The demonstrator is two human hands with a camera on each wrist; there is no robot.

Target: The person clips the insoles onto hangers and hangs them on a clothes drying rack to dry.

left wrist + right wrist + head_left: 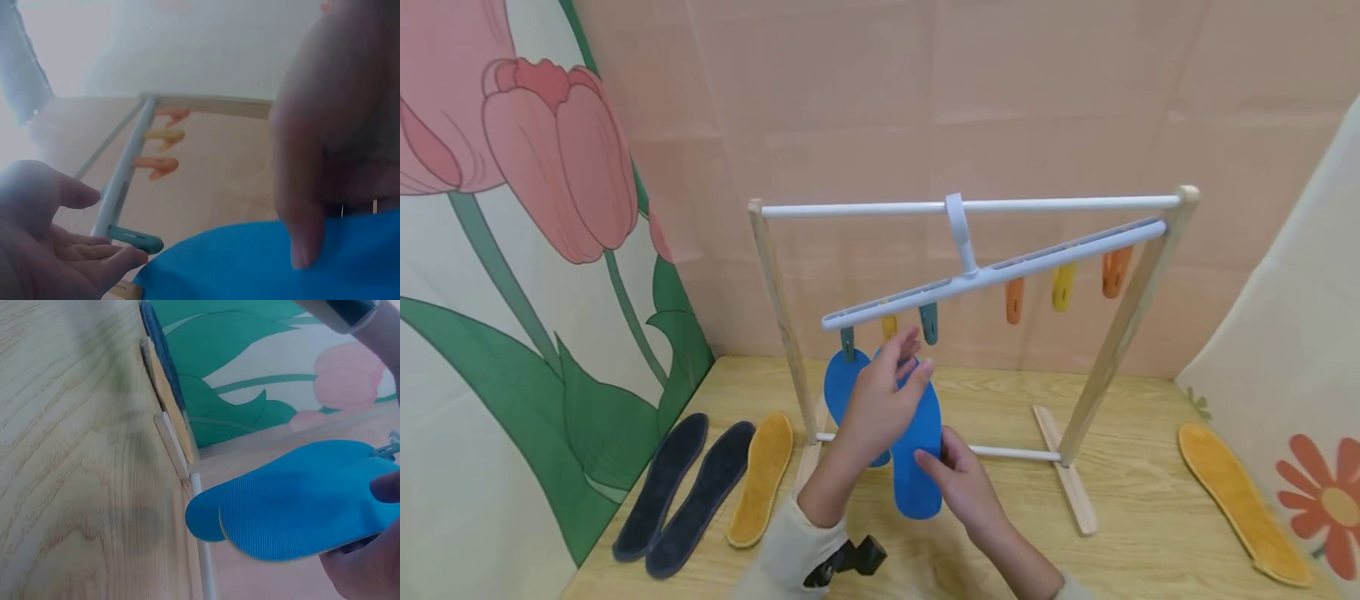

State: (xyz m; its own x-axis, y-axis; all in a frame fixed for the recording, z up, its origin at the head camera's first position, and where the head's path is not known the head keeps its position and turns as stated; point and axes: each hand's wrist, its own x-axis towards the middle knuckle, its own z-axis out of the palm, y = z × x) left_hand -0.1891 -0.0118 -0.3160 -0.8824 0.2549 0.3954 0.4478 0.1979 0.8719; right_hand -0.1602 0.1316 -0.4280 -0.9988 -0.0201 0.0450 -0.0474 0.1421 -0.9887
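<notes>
A blue insole (917, 467) hangs upright between my two hands in the head view. My right hand (966, 487) pinches its lower side edge, thumb on the front face and fingers behind. In the right wrist view the ribbed surface of this insole (294, 512) shows. Near its top is my left hand (880, 400), fingers loosely extended, just under the hanger (955, 287). In the left wrist view those fingertips come close to a teal clip (137, 239). Another blue insole (842, 383) hangs from a second teal clip (847, 343), partly hidden behind my left hand.
The hanger slopes down leftward from a wooden rack's white top rail (865, 209). Orange and yellow clips (1063, 287) hang along its right half. Two dark insoles (700, 500) and a yellow insole (760, 479) lie at left; another yellow insole (1240, 500) lies far right.
</notes>
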